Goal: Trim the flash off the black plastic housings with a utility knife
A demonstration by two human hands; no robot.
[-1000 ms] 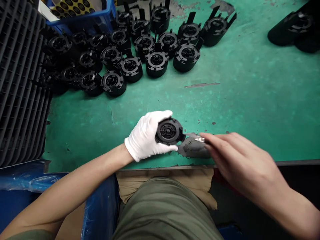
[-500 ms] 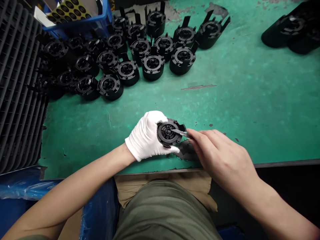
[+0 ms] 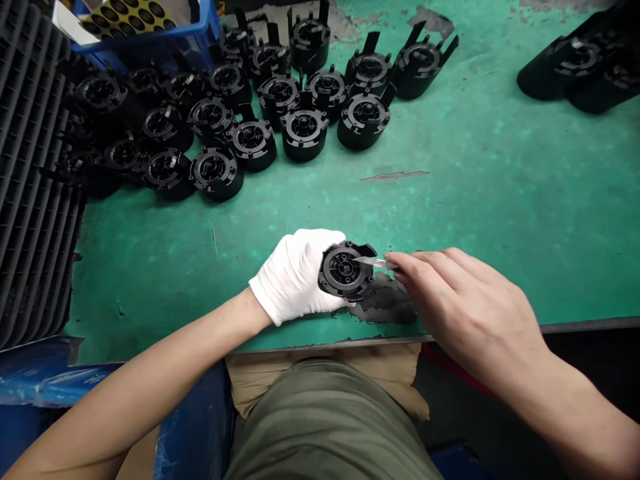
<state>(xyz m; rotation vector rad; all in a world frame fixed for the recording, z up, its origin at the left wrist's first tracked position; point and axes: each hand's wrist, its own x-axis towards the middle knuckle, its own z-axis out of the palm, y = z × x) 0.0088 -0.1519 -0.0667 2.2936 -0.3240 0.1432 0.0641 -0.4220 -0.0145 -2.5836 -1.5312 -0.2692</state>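
Observation:
My left hand (image 3: 300, 277), in a white glove, is wrapped round a round black plastic housing (image 3: 346, 272). Its ringed face, with small posts and a raised centre, is turned up toward me. Bare, my right hand (image 3: 470, 303) pinches a craft knife (image 3: 373, 263) with a pointed metal blade. The blade's tip lies over the upper right of the housing's inner ring; whether it touches I cannot tell. Most of the knife's handle is hidden in my fingers, and the glove covers the housing's left side.
Several similar black housings (image 3: 305, 130) stand in rows at the back left of the green table (image 3: 475, 187). Behind them is a blue bin (image 3: 145, 53) with a sheet of round stickers (image 3: 125, 19). Black cylinders (image 3: 560, 67) stand far right; dark ribbed racks (image 3: 30, 173) line the left.
The housing has turned in my left hand and shifted slightly right. The knife and my right hand have moved a little to the right, the tip away from the housing's centre.

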